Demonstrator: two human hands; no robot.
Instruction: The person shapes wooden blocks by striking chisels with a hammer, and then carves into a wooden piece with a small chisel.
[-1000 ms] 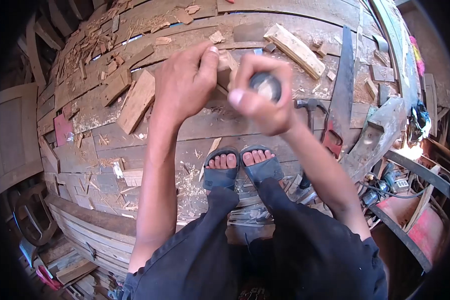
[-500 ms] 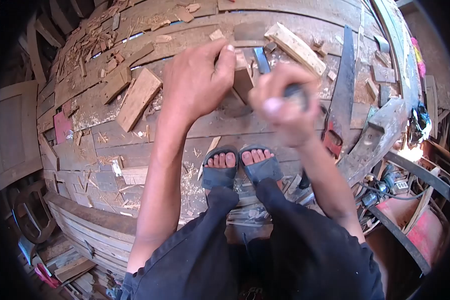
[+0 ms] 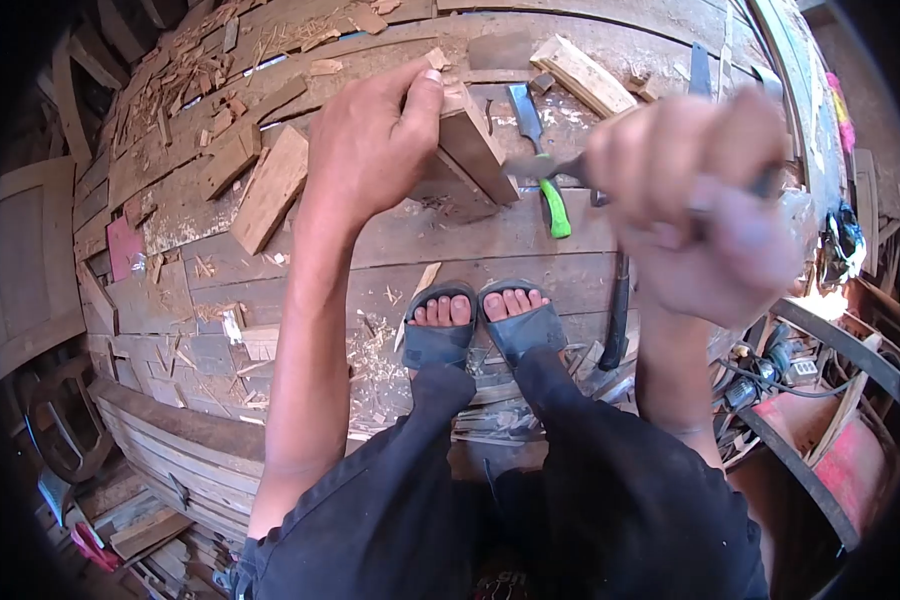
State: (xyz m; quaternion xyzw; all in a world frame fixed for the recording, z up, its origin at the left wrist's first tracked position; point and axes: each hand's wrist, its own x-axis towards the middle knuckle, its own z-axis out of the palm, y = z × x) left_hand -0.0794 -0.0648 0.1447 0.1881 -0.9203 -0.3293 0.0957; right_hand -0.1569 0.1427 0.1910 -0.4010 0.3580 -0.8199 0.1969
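My left hand (image 3: pixel 375 145) is closed around a wooden block (image 3: pixel 473 145), thumb on its top edge, keeping it tilted above the plank floor. Raised at the right, my right hand (image 3: pixel 695 190) is closed on a dark tool (image 3: pixel 558 168), blurred by motion. A narrow dark part of it points left toward the block's side; whether they touch and the tool's exact kind I cannot tell. Beyond that tool lies a chisel (image 3: pixel 554 208) with a green-and-black handle and a blue blade. My right hand hides most of a handsaw (image 3: pixel 700 70).
Wood offcuts (image 3: pixel 270 190) and shavings litter the planks on the left. A pale wood piece (image 3: pixel 582 75) lies at the back. A black-handled tool (image 3: pixel 618 320) rests right of my sandalled feet (image 3: pixel 440 325). Stacked boards (image 3: pixel 180 450) stand lower left, a cluttered red container (image 3: pixel 850 460) lower right.
My right hand has moved right and up with the dark tool, uncovering the green-handled chisel and covering much of the handsaw. My left hand and the block have shifted slightly left.
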